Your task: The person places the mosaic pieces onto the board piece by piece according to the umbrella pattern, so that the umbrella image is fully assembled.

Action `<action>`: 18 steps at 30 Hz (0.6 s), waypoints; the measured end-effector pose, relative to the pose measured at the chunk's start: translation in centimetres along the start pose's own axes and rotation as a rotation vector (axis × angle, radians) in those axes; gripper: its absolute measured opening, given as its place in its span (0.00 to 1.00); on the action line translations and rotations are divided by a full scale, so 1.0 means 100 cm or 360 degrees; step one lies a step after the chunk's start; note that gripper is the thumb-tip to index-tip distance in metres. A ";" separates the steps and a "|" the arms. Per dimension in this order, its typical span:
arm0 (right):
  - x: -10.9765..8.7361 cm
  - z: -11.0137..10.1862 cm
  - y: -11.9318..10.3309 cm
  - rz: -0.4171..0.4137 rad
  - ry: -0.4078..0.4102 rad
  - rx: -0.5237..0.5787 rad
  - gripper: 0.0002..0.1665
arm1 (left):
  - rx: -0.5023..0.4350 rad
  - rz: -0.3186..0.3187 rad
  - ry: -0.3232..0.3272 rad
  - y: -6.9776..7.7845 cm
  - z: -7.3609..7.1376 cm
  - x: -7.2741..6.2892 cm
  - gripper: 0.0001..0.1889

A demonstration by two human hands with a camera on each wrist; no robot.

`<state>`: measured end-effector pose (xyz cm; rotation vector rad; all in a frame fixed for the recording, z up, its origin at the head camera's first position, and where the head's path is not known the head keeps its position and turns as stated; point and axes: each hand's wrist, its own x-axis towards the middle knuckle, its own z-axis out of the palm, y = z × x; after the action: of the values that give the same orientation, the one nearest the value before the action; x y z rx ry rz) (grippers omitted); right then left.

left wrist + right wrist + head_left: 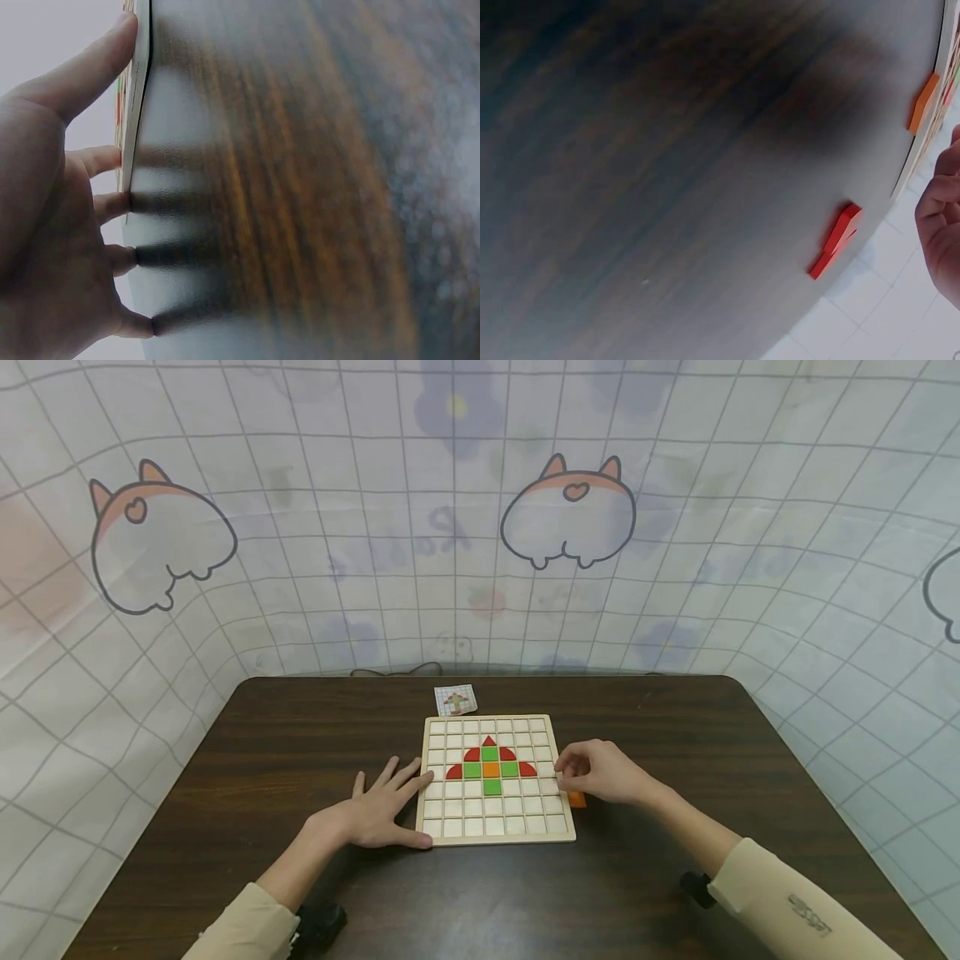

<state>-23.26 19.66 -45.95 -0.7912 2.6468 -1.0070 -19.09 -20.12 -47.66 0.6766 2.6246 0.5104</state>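
A pale wooden grid board [501, 840] lies flat on the dark table. On it sit a red triangle [489, 742], several red quarter-round tiles [454, 772], several green square tiles [492, 787] and an orange square tile [491, 770]. My left hand [375, 810] is spread at the board's left side, its thumb and a fingertip touching the rim. Over the right rim is my right hand [603, 771], fingers bent; whether they pinch a tile is hidden. An orange piece [576, 799] lies partly below this hand, against the board.
Behind the board lies a small picture card [456, 700] with a similar coloured pattern. Red pieces [840, 236] rest on the table in the right wrist view. A patterned cloth [375, 543] hangs behind the table, and a thin cable [397, 672] runs along the back edge.
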 end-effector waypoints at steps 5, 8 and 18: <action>-0.004 -0.004 0.005 0.0066 0.0018 -0.0031 0.06 | -0.0002 -0.0002 -0.0002 0.000 0.000 0.000 0.55; -0.007 -0.007 0.010 0.0089 -0.0006 -0.0021 0.07 | -0.0003 -0.0001 -0.0002 0.000 0.000 0.000 0.55; -0.014 -0.013 0.015 0.0149 -0.0161 0.0087 0.12 | 0.0011 0.0008 0.0003 0.000 0.000 0.000 0.54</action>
<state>-23.15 22.09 -45.97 -0.6809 2.5344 -0.9837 -19.11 -20.11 -47.66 0.6851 2.6283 0.5036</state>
